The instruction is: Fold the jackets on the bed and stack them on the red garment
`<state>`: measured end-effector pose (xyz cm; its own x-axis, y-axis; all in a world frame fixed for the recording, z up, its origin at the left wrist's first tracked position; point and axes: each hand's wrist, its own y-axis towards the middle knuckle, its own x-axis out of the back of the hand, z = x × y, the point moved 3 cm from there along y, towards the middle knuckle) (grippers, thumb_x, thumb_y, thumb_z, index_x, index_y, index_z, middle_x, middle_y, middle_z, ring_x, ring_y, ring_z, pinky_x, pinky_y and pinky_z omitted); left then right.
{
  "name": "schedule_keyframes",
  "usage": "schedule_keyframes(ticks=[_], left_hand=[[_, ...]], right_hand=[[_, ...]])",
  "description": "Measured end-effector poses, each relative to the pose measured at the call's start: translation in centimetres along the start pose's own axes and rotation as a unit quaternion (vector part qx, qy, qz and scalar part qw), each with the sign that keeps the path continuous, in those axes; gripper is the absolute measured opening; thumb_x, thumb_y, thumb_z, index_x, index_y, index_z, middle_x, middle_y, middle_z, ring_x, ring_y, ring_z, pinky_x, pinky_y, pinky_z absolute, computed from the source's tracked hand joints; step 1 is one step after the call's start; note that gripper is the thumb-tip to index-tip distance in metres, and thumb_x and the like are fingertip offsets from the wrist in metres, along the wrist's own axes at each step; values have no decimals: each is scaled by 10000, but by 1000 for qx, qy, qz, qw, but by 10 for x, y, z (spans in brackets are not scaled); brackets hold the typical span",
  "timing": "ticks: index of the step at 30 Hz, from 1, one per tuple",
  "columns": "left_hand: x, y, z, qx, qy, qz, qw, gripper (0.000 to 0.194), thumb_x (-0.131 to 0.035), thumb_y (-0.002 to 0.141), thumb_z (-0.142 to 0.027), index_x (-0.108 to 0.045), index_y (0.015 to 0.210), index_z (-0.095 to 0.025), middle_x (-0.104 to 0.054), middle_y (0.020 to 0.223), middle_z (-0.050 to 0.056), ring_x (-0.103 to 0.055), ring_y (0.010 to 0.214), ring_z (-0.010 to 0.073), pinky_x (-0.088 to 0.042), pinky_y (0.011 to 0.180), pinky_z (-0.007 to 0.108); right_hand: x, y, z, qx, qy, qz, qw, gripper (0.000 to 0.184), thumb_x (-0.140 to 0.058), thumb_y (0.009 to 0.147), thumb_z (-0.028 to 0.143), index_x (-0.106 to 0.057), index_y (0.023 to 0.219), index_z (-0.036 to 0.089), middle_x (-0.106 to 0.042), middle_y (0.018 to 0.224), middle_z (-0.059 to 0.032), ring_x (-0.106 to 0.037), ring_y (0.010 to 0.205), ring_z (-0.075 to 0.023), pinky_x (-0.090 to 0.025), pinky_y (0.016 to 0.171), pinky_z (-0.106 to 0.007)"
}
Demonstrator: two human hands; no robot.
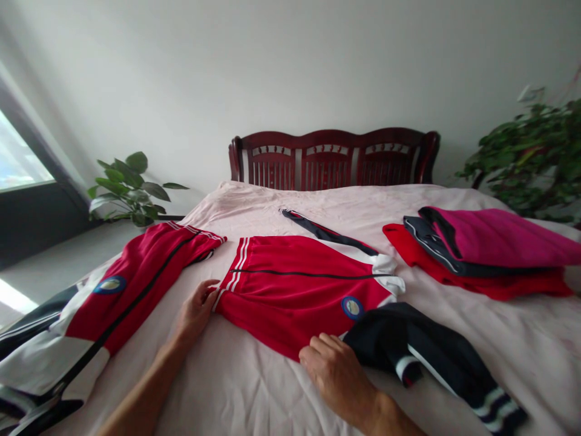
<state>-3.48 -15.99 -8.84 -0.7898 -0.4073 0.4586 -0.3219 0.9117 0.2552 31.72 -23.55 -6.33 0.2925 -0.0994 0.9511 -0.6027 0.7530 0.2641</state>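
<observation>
A red zip-up track jacket [295, 284] with white stripes, a round badge and dark navy sleeves lies spread out in the middle of the bed. My left hand [196, 309] rests at its hem corner, fingers curled onto the fabric edge. My right hand [333, 369] lies knuckles up on the near edge of the jacket, where the red body meets the navy sleeve [431, 357], its fingers bent and pressing into the cloth.
A second red, white and navy jacket [113, 303] lies at the left of the pink bedsheet [254, 387]. Folded magenta, navy and red clothes [490, 251] are stacked at the right. A dark wooden headboard [333, 157] stands behind, with potted plants [129, 188] on both sides.
</observation>
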Motion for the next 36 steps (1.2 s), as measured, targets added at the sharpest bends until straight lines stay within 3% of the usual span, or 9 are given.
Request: schedule_keyframes(ticks=[5,8,13,18,22,26,30,33,36], left_hand=[[2,-1,-3,6,0,-15,1000,494,-580,811,-584,-686,1121,-216,-760,889,28,-682,811,212,-507,718,282],[2,-2,-5,6,-23,-12,1000,526,-581,808,-602,-668,1138,-203,-745,847,17,-674,763,200,-506,683,275],[5,-5,0,6,-55,-1,998,547,-599,805,-614,-645,1152,-194,-726,843,16,-660,753,188,-503,683,271],[12,-8,7,7,-60,5,998,557,-604,819,-609,-608,1179,-184,-704,848,25,-646,760,186,-500,698,278],[16,-11,3,2,-60,16,998,541,-615,813,-612,-607,1150,-189,-676,786,4,-631,736,182,-489,699,282],[24,-14,-1,-16,-45,11,999,490,-611,808,-601,-629,1104,-211,-658,748,-12,-626,734,187,-479,725,288],[31,-16,3,-28,71,44,996,370,-550,796,-559,-674,904,-228,-692,753,5,-639,758,211,-480,852,357],[31,-16,3,-24,243,95,965,242,-504,793,-426,-677,798,-257,-715,724,-30,-663,778,204,-293,1115,495],[29,-18,-4,-22,348,128,928,216,-468,817,-337,-678,815,-286,-750,790,-42,-684,897,208,-173,1158,549]], right_hand=[[-4,6,4,-87,-17,40,995,47,-658,895,200,-644,920,238,-697,762,-12,-635,773,-197,-331,665,-301],[-1,10,4,-116,-16,55,992,59,-670,881,216,-640,928,236,-696,739,-14,-645,742,-200,-330,651,-299],[0,12,5,-64,-3,-20,998,143,-661,812,133,-572,752,227,-668,798,3,-598,816,-190,-350,712,-310],[-9,6,5,-27,-22,-92,995,205,-582,780,28,-528,786,226,-621,801,2,-542,769,-182,-337,709,-325],[-12,5,2,-50,33,-74,995,223,-558,793,11,-532,822,230,-612,793,17,-537,768,-176,-341,728,-323],[-11,7,1,-83,94,-34,992,339,-578,754,-11,-576,984,239,-640,906,20,-554,870,-178,-368,793,-314],[-10,2,9,-74,81,21,994,159,-614,856,131,-600,948,260,-636,960,20,-547,931,-196,-381,837,-337],[-4,-5,13,-66,72,44,994,132,-661,881,314,-612,998,278,-632,1072,6,-538,1042,-228,-373,942,-381],[4,-11,6,-73,39,44,996,150,-618,907,344,-620,1037,270,-631,1139,-26,-517,1135,-263,-292,1072,-465]])
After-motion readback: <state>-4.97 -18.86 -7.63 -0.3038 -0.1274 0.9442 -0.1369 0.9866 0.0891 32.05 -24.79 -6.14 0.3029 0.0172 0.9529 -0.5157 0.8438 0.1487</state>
